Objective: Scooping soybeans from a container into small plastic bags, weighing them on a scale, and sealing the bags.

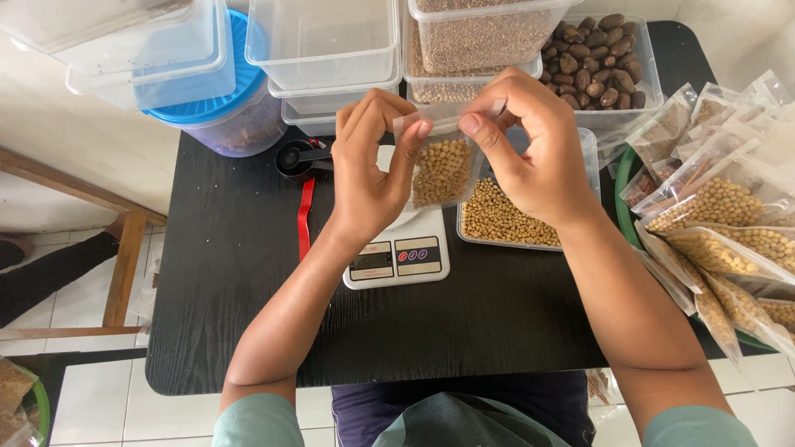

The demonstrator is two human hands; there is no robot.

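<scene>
Head view shows two bare forearms reaching up over a black table [248, 331]. Nearest below the hands sits a white kitchen scale [397, 248] with its small display panel facing the person. The left hand [368, 170] is closed in a pinch — thumb and fingers grip the left top corner of a small clear pouch of yellow beans [441, 170]. The right hand [530, 153] pinches the pouch's right top corner the same way, fingers curled, so the pouch hangs between both hands just above the scale. Under the right hand lies a clear tray of loose yellow beans [501, 219]. Left of the left hand rest a black measuring scoop [294, 157] and a red strip [305, 217]. Right of the right hand, filled pouches [720, 223] pile up in a green basket [623, 207]. Beyond the hands stand stacked clear containers [323, 50] — one holds brown nuts [600, 62], another has a blue lid [199, 103].
</scene>
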